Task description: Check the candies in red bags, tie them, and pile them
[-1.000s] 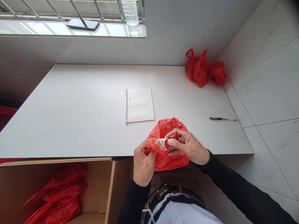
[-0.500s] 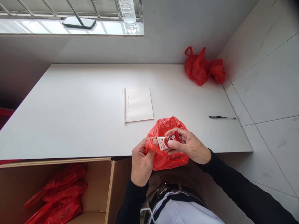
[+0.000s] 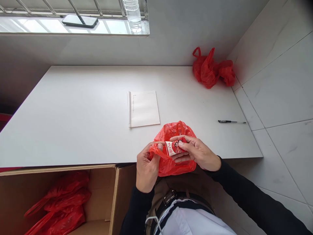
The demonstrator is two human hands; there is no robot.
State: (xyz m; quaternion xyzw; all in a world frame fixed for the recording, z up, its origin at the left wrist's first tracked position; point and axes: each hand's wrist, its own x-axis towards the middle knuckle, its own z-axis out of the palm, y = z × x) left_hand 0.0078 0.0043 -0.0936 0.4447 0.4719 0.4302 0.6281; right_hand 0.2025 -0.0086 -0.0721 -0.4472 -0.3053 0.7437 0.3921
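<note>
At the near edge of the white table [image 3: 80, 114], both hands work on a red plastic bag [image 3: 171, 130]. My left hand [image 3: 146, 166] pinches the bag's left rim, fingers closed on the plastic. My right hand [image 3: 195, 151] grips a small red-and-white printed packet [image 3: 174, 147] between thumb and fingers, right at the bag's mouth. The packet lies sideways, its white end pointing left. The lower half of the bag hangs over the table edge above my lap.
A white paper sheet [image 3: 144, 108] lies mid-table and a black pen [image 3: 231, 122] near the right edge. More red bags [image 3: 211, 68] sit at the far right corner. A cardboard box [image 3: 114, 192] holding red bags stands at lower left. A phone [image 3: 79, 21] and a bottle [image 3: 133, 14] rest on the windowsill.
The packet has turned slightly in my right hand and sits a bit lower at the bag's mouth. Both hands stay on the bag; the view has drifted a little.
</note>
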